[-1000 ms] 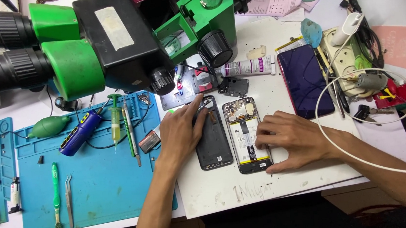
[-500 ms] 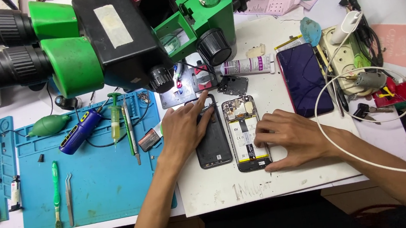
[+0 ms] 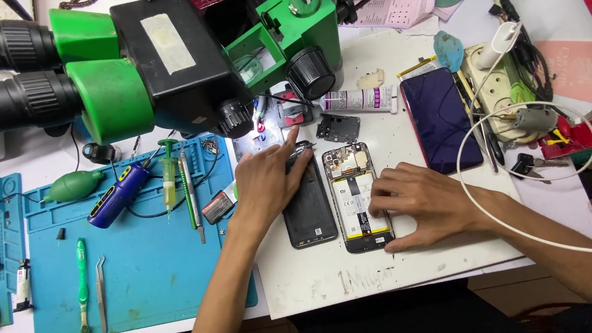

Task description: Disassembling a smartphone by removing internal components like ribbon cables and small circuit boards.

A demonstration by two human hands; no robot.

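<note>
At the far left of the frame I am seeing a blue silicone work mat [image 3: 142, 287] carrying a green-handled brush [image 3: 82, 289], steel tweezers [image 3: 100, 294], a green rubber air-blower bulb [image 3: 73, 186] and a blue cylindrical tool [image 3: 119, 196]. Above it, filling the upper left, a green and black stereo microscope [image 3: 123, 67] is leaning over the bench.

Moving to the centre, my left hand [image 3: 265, 183] is lying with fingers spread on the dark, flat phone back cover [image 3: 308, 212], its fingertips reaching the cover's top edge under the microscope lamp. Just right of it, touching side by side, the opened phone body with its exposed battery [image 3: 357, 200] is lying on the white board [image 3: 320, 278]. My right hand [image 3: 420, 202] is pressing flat on that body's right edge, fingers loosely spread, pinching nothing.

I judge this to be mid-disassembly: the cover is off, and the next move is calling for a fine tool.

Upper centre, a white tube with a purple label [image 3: 358, 100] is lying sideways. Further right, a dark glossy phone screen [image 3: 440, 118] is resting face up beside a beige power strip [image 3: 500, 91], with a white cable [image 3: 530, 235] looping past.
</note>
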